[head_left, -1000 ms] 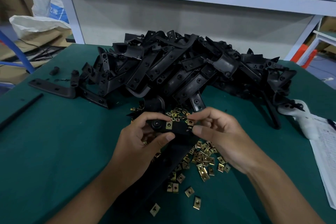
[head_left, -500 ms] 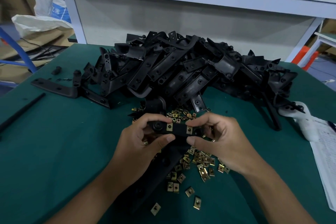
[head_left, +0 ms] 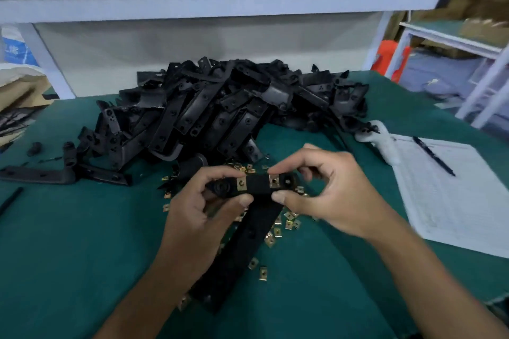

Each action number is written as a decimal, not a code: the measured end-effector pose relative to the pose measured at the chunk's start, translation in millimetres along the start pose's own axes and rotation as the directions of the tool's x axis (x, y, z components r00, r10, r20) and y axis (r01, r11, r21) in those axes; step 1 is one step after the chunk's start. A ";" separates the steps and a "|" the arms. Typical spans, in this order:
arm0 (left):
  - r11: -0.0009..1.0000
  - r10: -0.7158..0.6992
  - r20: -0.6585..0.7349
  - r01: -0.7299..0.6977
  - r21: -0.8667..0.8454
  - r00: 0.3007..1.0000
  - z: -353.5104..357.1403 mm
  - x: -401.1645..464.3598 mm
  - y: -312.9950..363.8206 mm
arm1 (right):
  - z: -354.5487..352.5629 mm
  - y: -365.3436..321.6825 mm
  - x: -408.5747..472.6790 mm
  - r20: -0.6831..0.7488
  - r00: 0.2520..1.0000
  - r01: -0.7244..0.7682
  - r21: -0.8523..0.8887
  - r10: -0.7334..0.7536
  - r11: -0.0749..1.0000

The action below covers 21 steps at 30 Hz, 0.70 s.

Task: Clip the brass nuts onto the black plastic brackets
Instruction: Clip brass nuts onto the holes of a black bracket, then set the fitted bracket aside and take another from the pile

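Both hands hold one black plastic bracket (head_left: 257,184) level above the green table. My left hand (head_left: 201,215) grips its left end, near a round boss. My right hand (head_left: 327,195) pinches its right end between thumb and forefinger. Two brass nuts sit clipped on the bracket, one left (head_left: 241,183) and one right (head_left: 273,181). Loose brass nuts (head_left: 286,224) lie scattered on the cloth under and behind the hands. A big heap of black brackets (head_left: 220,113) fills the back of the table.
A long black bracket (head_left: 242,253) lies flat under my hands. Another bracket (head_left: 63,175) rests at the left. A white part (head_left: 384,144), a sheet of paper (head_left: 454,192) and a pen (head_left: 433,155) lie at the right. A white shelf frame (head_left: 220,3) spans the back.
The view has lifted and shifted, so the shelf and the paper show more. My right hand slid to the bracket's right end, and the second brass nut now sits clipped there.
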<state>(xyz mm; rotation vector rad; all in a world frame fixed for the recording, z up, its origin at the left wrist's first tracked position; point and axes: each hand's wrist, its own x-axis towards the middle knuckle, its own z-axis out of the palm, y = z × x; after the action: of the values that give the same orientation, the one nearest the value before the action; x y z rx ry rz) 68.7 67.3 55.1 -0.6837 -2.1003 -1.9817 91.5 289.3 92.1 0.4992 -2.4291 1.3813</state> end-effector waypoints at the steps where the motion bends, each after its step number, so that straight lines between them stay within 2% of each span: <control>1: 0.999 0.036 0.044 -0.036 -0.010 0.998 11.9 -0.2 9.4 | -14.3 -6.5 -13.5 -0.053 0.998 0.024 -0.049 -0.027 0.998; 5: 0.982 0.184 0.217 -0.173 -0.071 0.959 86.7 -5.1 43.6 | -77.2 -31.6 -90.7 -0.268 0.963 -0.002 -0.144 -0.037 0.990; 10: 0.953 0.293 0.449 -0.218 -0.211 0.844 206.9 -35.0 72.3 | -149.8 -61.8 -207.0 -0.502 0.863 -0.241 -0.311 0.056 0.919; 14: 0.933 0.356 0.546 -0.257 -0.252 0.758 283.7 -66.7 87.6 | -181.7 -77.4 -280.1 -0.638 0.759 -0.452 -0.375 0.128 0.810; 16: 0.934 0.357 0.597 -0.258 -0.248 0.718 308.1 -76.2 88.5 | -189.3 -82.2 -302.0 -0.676 0.722 -0.520 -0.391 0.147 0.759; 19: 0.961 0.270 0.735 -0.228 -0.159 0.622 321.3 -81.8 78.8 | -191.9 -83.4 -314.9 -0.737 0.658 -0.598 -0.389 0.153 0.700; 21: 0.961 0.237 0.747 -0.265 -0.084 0.621 310.3 -79.0 67.2 | -189.8 -78.1 -315.1 -0.761 0.629 -0.603 -0.346 0.161 0.719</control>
<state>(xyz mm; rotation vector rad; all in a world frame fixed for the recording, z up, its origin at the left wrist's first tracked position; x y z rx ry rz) 224.4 355.1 50.7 -1.9619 -2.2072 -1.6311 424.2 463.4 111.7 -0.6736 -2.1613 0.6449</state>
